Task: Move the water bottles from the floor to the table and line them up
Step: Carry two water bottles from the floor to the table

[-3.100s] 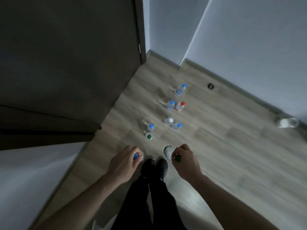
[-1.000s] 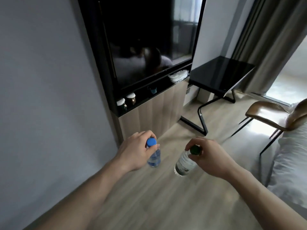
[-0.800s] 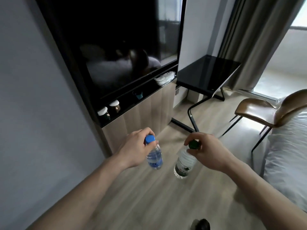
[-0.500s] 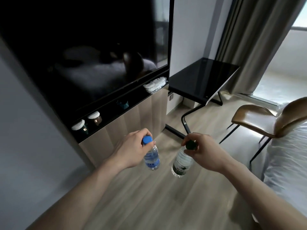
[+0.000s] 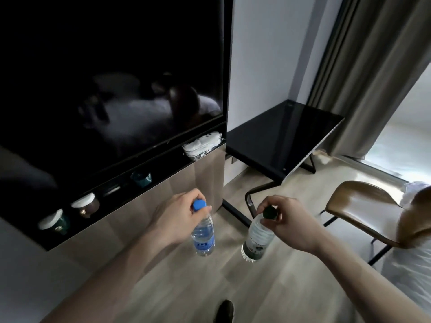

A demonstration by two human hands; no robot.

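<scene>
My left hand [image 5: 176,219] pinches a clear water bottle with a blue cap and blue label [image 5: 203,236] by its neck, so the bottle hangs over the wooden floor. My right hand [image 5: 288,220] pinches a second clear bottle with a dark green cap [image 5: 256,240] by the cap; it hangs tilted, bottom toward the left. The black glossy table [image 5: 283,136] stands ahead and to the right, against the white wall, with nothing on its top.
A large dark TV [image 5: 112,78] fills the left, with a shelf below holding jars [image 5: 85,205] and folded white cloth [image 5: 203,144]. A brown chair [image 5: 363,208] stands right of the table, a white bed [image 5: 415,271] at the right edge, grey curtains [image 5: 373,73] behind. My shoe [image 5: 225,311] shows at the bottom.
I lifted both bottles from the floor by the door and turned toward the room. Over the last second the table and TV cabinet have come closer; both grips are unchanged.
</scene>
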